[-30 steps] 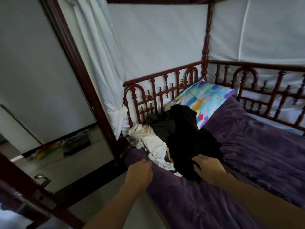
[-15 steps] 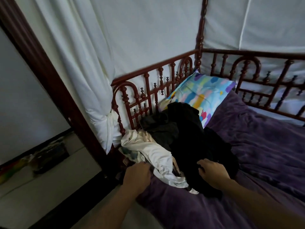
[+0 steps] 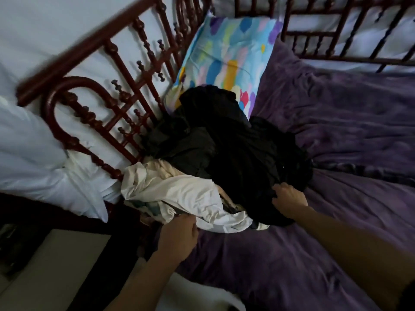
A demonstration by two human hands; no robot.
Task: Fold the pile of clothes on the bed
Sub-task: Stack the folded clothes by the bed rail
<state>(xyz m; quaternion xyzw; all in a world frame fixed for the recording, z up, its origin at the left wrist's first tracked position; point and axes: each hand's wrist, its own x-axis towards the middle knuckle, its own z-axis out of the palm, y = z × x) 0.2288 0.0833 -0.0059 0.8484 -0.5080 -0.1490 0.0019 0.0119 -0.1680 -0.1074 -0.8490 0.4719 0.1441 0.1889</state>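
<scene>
A pile of clothes lies at the head end of the bed: black garments [image 3: 242, 149] heaped on top and a crumpled white garment [image 3: 179, 194] spilling toward the near edge. My left hand [image 3: 177, 236] sits at the white garment's lower edge with its fingers curled against the cloth. My right hand [image 3: 288, 198] grips the near edge of the black garments, fingers dug into the fabric. The pile rests on a purple bedcover [image 3: 336, 131].
A multicoloured pillow [image 3: 224, 55] leans against the dark red wooden headboard rail [image 3: 107, 122] behind the pile. White curtain cloth [image 3: 45, 176] bunches at the bed's left corner. Pale floor [image 3: 51, 272] shows at lower left.
The view has dropped and closed in on the pile. Both hands have moved forward into the clothes, the left reaching the white garment and the right taking hold of the black cloth.
</scene>
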